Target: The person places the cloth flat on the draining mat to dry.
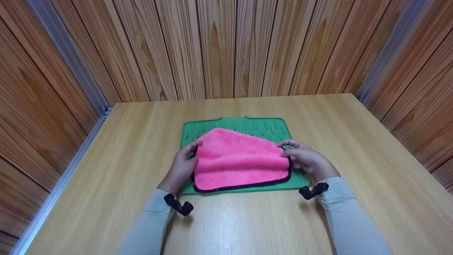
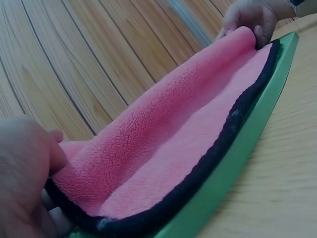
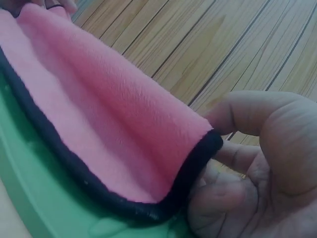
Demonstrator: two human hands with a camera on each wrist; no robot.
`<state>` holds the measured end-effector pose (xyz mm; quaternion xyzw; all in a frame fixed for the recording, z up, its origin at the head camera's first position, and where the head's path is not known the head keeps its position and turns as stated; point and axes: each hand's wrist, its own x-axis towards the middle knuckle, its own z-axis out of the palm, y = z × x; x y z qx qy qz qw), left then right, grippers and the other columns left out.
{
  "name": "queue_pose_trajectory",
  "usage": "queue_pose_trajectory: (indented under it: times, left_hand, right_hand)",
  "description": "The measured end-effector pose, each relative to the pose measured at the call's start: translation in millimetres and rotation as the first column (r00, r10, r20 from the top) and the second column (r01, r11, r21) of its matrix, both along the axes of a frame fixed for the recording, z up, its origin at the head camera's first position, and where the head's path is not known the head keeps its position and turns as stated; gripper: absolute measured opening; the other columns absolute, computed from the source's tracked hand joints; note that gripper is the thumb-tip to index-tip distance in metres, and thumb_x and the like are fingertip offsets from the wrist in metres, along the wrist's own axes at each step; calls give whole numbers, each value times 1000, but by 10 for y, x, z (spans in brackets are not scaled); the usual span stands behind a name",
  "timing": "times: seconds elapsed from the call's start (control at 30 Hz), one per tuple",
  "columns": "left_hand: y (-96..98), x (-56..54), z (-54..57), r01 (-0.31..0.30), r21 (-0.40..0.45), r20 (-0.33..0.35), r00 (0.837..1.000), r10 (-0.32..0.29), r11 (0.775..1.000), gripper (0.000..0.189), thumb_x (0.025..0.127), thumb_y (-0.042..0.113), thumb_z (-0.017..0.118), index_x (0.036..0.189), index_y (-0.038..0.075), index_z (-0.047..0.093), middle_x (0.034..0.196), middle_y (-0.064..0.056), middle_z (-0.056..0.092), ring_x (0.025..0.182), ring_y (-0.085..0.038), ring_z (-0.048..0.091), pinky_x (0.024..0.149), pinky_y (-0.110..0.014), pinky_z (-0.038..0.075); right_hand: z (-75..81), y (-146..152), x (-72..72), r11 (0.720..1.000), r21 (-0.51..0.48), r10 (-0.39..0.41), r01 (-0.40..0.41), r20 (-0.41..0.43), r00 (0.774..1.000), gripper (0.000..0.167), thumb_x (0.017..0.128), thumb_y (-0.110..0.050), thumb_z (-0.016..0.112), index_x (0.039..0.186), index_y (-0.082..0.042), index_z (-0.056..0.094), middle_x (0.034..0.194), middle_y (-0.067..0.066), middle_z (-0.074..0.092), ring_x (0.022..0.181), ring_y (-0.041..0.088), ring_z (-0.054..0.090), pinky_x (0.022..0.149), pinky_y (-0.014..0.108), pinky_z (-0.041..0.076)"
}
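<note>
A pink plush cloth [image 1: 240, 159] with a dark bound edge lies over a green ridged mat [image 1: 263, 124], its middle raised in a fold that runs from side to side. At the cloth's left edge, my left hand [image 1: 181, 166] pinches the border between thumb and fingers. My right hand [image 1: 308, 159] pinches the opposite edge, fingers partly behind the cloth. In the right wrist view the dark border [image 3: 198, 161] passes between thumb and fingers. From the left wrist view, the cloth's near border [image 2: 193, 173] rests along the mat's rim.
The mat lies on a light wooden table [image 1: 233, 226]. Wood-plank walls [image 1: 219, 49] stand behind and at both sides, with metal strips [image 1: 70, 53] at the corners. Dark straps with small mounts [image 1: 178, 205] sit on both wrists.
</note>
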<state>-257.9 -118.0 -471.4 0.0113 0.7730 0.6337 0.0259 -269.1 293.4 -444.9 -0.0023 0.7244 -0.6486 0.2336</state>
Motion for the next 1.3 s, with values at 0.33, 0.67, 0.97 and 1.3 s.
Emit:
queue_pose_trajectory:
  times: [0.33,0.67,0.97,1.3]
  left_hand:
    - [-14,-71,-15,32,-3,59,998,-31,999,84,96,-14,48,176,14,40,185,-22,31,170,-33,30,87,-22,48]
    - [3,30,100,-64,109,10,998,64,992,50,119,21,52,169,14,52,181,-9,45,170,-28,40,139,-49,38]
    - [3,123,194,-211,208,-33,974,223,955,33,116,18,63,145,8,75,148,-11,75,122,-15,72,98,-11,58]
    - [-117,238,192,-124,129,-12,992,127,984,11,109,12,73,102,8,80,93,7,73,99,-16,61,88,-25,53]
  right_hand:
    - [-17,-219,-70,982,62,-175,179,-66,982,47,117,-33,60,156,-8,66,103,-18,79,79,-2,67,67,18,56]
    - [150,-270,-60,917,-22,-396,398,-169,903,19,112,-21,70,124,-20,85,99,-19,77,83,-1,65,74,15,57]
    - [298,-252,31,893,-103,-450,438,-244,859,23,108,-11,74,96,-29,83,90,-16,74,57,5,49,51,18,44]
    - [268,-99,193,959,-34,-277,281,-317,907,24,107,-1,62,124,-17,66,97,-12,66,67,4,54,52,19,48]
